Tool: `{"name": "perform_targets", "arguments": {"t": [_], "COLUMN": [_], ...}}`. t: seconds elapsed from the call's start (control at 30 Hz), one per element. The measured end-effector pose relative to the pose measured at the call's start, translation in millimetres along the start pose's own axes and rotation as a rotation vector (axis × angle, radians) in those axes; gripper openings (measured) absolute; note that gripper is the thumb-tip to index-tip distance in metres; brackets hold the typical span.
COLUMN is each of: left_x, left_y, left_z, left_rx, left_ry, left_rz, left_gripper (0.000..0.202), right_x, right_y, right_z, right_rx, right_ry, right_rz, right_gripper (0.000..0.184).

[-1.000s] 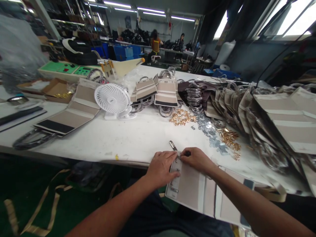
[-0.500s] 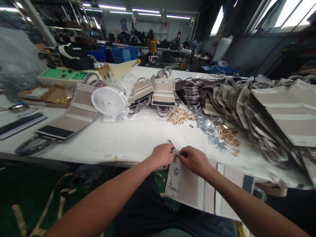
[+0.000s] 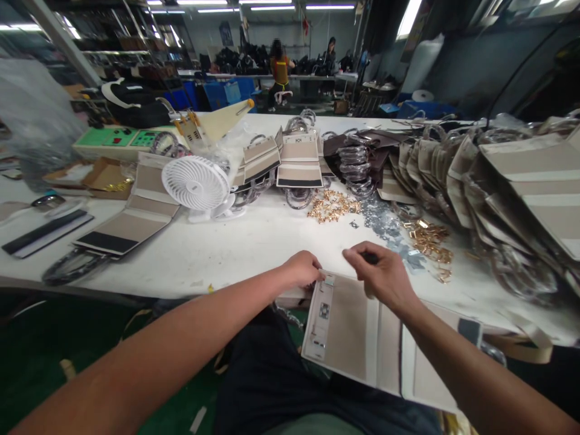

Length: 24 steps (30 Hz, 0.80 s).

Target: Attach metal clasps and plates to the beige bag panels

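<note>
A flat beige and white bag panel [image 3: 348,326] lies across my lap, its top edge against the table's front edge. A printed label strip [image 3: 321,320] runs down its left part. My left hand [image 3: 301,270] pinches the panel's top edge beside a small metal fitting [image 3: 328,280]. My right hand [image 3: 378,272] is raised just above the panel, its fingers curled around a small dark object [image 3: 370,258], which looks like a tool handle. Most of that object is hidden by my fingers.
The white worktable [image 3: 226,254] holds a white clip fan [image 3: 194,182], gold fittings [image 3: 333,206], silver pieces [image 3: 380,220], clear handles [image 3: 299,198] and stacked bag panels [image 3: 453,172]. A seated person [image 3: 280,69] works at the far end of the room.
My right hand has lifted off the panel and moved up and right, apart from my left hand. The metal tool tip seen earlier at the panel's top edge no longer shows.
</note>
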State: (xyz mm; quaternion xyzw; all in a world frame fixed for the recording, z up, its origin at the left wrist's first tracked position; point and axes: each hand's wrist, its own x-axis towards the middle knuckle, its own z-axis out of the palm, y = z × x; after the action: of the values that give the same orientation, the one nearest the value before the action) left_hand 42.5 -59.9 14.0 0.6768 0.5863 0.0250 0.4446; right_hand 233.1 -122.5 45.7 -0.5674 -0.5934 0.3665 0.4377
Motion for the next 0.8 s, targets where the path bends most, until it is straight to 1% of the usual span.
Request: {"name": "perform_targets", "arguments": {"t": [0.07, 0.13, 0.23, 0.3, 0.37, 0.43, 0.5, 0.6, 0.63, 0.7, 0.77, 0.8], "left_x": [3.8, 6.5, 10.0, 12.6, 15.0, 17.1, 19.1, 21.2, 21.4, 20.7, 18.9, 17.7], "left_y": [1.5, 2.3, -0.2, -4.3, -9.1, -13.5, -17.0, -19.6, -19.7, -19.1, -18.2, -18.0], "left_z": [-1.2, -2.1, -1.1, 1.0, 3.5, 5.4, 6.3, 5.8, 5.3, 4.0, 2.9, 2.7], "left_rx": [-0.084, -0.146, -0.202, -0.223, -0.24, -0.234, -0.199, -0.141, -0.131, -0.115, -0.101, -0.098], "left_ry": [-0.032, -0.05, -0.058, -0.053, -0.048, -0.044, -0.034, -0.013, -0.01, -0.007, 0.001, 0.008], "left_rz": [-0.047, -0.071, -0.084, -0.086, -0.086, -0.072, -0.031, 0.033, 0.048, 0.077, 0.097, 0.098], "left_gripper": [0.016, 0.014, 0.01, 0.01, 0.012, 0.012, 0.012, 0.011, 0.01, 0.008, 0.007, 0.008], "right_x": [-2.6, -3.2, 3.1, 10.4, 16.9, 19.9, 18.8, 14.9, 14.9, 18.1, 24.1, 26.6], "right_y": [1.2, 5.9, 9.2, 7.1, 5.0, 5.8, 8.9, 9.0, 5.7, -6.3, -22.3, -29.6], "right_z": [-0.9, 3.2, 9.0, 9.7, 10.7, 15.4, 24.4, 41.1, 45.8, 51.5, 50.6, 48.2], "right_rx": [0.252, 0.461, 0.771, 0.931, 0.997, 0.995, 0.967, 0.859, 0.772, 0.532, 0.336, 0.303], "right_ry": [0.134, 0.215, 0.321, 0.359, 0.344, 0.317, 0.293, 0.238, 0.19, 0.04, -0.112, -0.145], "right_rz": [-0.036, -0.04, 0.002, 0.031, 0.067, 0.105, 0.109, 0.022, -0.009, -0.032, -0.022, -0.026], "right_gripper": [0.033, 0.038, 0.047, 0.046, 0.046, 0.047, 0.047, 0.047, 0.048, 0.05, 0.052, 0.053]}}
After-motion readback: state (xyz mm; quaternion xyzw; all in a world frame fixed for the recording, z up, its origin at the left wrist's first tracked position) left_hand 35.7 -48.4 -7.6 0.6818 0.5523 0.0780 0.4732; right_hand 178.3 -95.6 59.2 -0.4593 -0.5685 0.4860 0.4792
